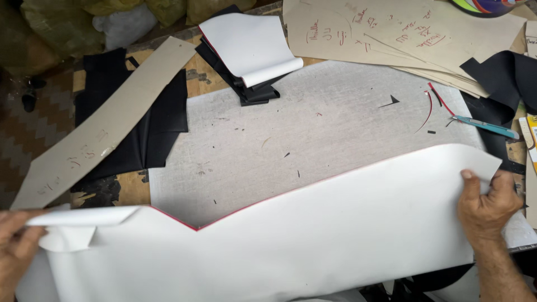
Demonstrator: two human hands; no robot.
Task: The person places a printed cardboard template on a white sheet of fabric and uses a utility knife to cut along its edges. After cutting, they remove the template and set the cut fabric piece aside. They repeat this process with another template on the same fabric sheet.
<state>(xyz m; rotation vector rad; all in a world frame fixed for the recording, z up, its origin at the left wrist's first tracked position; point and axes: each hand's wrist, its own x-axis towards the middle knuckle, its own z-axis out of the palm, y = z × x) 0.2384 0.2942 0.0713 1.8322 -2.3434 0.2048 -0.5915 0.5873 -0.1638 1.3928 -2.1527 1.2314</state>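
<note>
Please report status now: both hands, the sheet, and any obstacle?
Left hand and right hand each grip an end of the white sheet. Sheet lies over grey mat. Blue knife lies apart.

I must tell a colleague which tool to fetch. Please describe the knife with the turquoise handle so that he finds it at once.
Start from the grey cutting mat in the middle of the table and go to its right edge. There lies the knife, beside thin red strips and below the beige paper patterns. It is the only turquoise thing there.
</note>
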